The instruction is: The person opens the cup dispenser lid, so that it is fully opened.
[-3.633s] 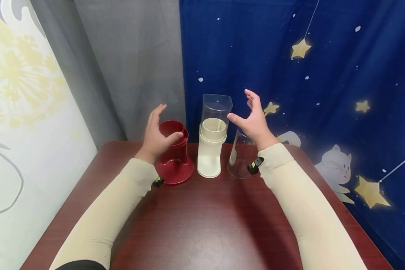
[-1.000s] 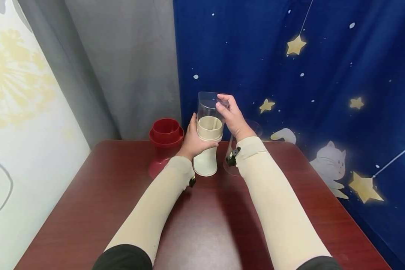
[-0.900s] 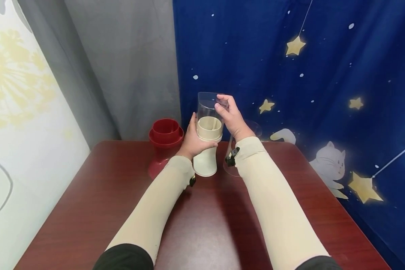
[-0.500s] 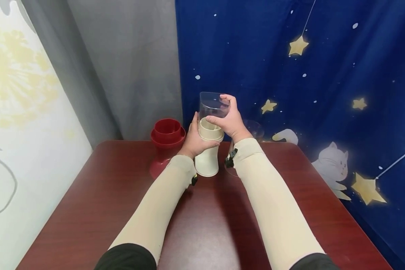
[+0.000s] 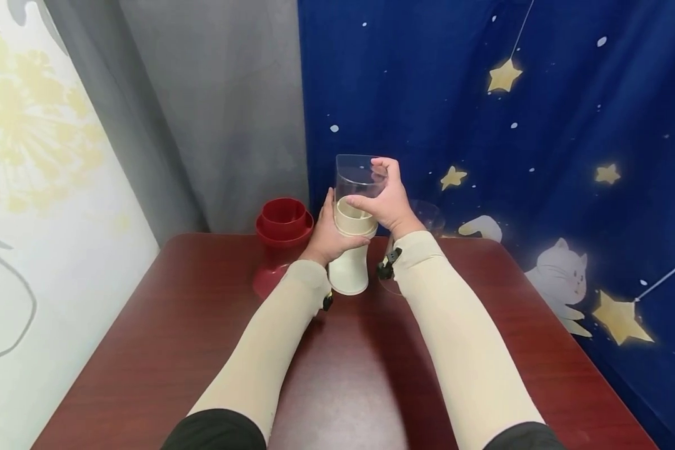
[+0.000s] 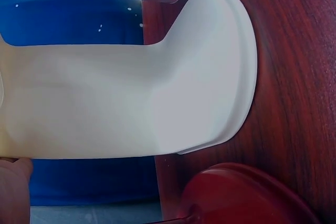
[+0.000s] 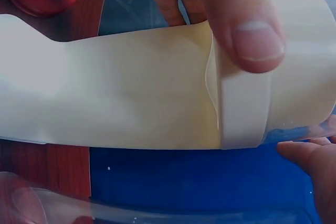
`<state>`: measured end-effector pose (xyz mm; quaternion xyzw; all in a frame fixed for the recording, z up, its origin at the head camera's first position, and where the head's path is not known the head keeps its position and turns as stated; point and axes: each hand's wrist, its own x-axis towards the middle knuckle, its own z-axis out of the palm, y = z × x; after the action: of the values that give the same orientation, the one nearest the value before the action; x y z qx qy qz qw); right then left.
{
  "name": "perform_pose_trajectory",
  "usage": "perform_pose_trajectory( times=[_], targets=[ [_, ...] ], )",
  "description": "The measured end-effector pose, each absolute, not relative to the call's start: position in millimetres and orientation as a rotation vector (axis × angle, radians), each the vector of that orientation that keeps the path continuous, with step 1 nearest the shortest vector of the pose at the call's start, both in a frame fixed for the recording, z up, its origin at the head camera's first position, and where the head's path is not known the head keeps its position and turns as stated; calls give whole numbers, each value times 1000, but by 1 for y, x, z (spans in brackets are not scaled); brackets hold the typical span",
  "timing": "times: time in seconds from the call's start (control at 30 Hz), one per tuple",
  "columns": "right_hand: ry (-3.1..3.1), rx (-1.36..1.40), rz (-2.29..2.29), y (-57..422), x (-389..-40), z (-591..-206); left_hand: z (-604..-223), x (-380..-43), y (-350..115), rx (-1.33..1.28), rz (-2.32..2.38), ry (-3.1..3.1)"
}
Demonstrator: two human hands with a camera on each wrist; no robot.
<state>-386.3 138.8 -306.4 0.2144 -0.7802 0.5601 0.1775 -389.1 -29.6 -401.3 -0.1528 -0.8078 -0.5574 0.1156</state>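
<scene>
A cream plastic stand (image 5: 349, 272) with a flat rounded foot is upright on the table, a cream ring-shaped collar near its top. A clear plastic container (image 5: 351, 167) rises from that collar. My left hand (image 5: 329, 234) grips the stand at the collar from the left, its thumb lying across the front; the right wrist view shows this thumb (image 7: 247, 30) close. My right hand (image 5: 390, 197) holds the clear container from the right, fingertips at the upper rim and thumb across its front. In the left wrist view the stand's smooth column (image 6: 79, 100) fills the middle.
Left of the cream stand is a red stand (image 5: 284, 219) of similar shape, partly behind my left arm. A clear cylinder (image 5: 427, 215) is on the right, partly behind my right wrist. The dark red table (image 5: 337, 375) ends at grey and blue curtains.
My hands were apart above the things earlier; both have since come onto the cream stand and its container. In the last second my right thumb has moved down and left across the container's front.
</scene>
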Motion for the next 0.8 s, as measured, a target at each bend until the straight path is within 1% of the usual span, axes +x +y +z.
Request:
perform_pose_trajectory(
  times=[0.33,0.47,0.6,0.8],
  targets=[
    [-2167,569,1671,145,-388,-304,-402,-386,-22,-458,-1648,-2382],
    [-2156,576,1669,144,-378,-299,-403,-385,-21,-456,-1654,-2382],
    [-2113,595,1683,141,-366,-284,-403,-385,-22,-454,-1630,-2387],
    [-2059,630,1657,142,-369,-244,-404,-387,-27,-448,-1624,-2367]
  ],
)
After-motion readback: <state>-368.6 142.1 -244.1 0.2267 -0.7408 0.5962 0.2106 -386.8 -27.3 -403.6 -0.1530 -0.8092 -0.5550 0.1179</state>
